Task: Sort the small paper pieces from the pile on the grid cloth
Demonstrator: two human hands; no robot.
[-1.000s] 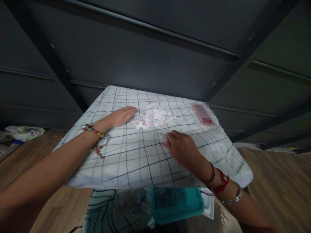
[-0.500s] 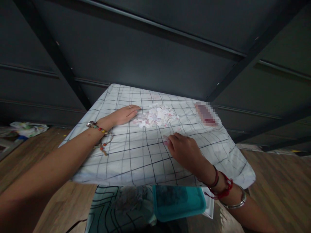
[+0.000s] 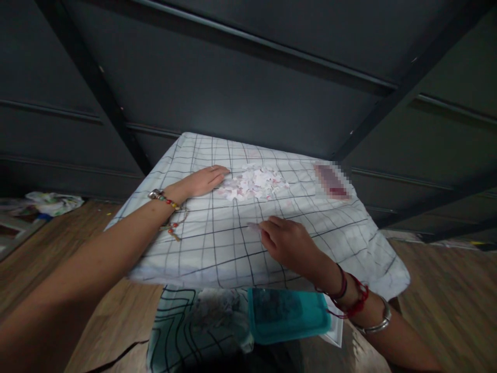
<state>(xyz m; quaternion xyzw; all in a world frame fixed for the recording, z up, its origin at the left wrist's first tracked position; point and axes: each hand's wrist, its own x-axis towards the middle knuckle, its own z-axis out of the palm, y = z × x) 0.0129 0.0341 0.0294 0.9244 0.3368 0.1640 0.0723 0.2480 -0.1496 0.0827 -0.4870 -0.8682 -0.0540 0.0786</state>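
Head camera: The right hand (image 3: 287,241) clamped a pale paper scrap (image 3: 253,227) between its fingers over the cloth-covered counter (image 3: 217,254), near a heap of torn white paper (image 3: 256,182). The left hand (image 3: 205,181) lay flat beside the heap, fingers outstretched and together. A teal plastic container (image 3: 289,335) sat below.
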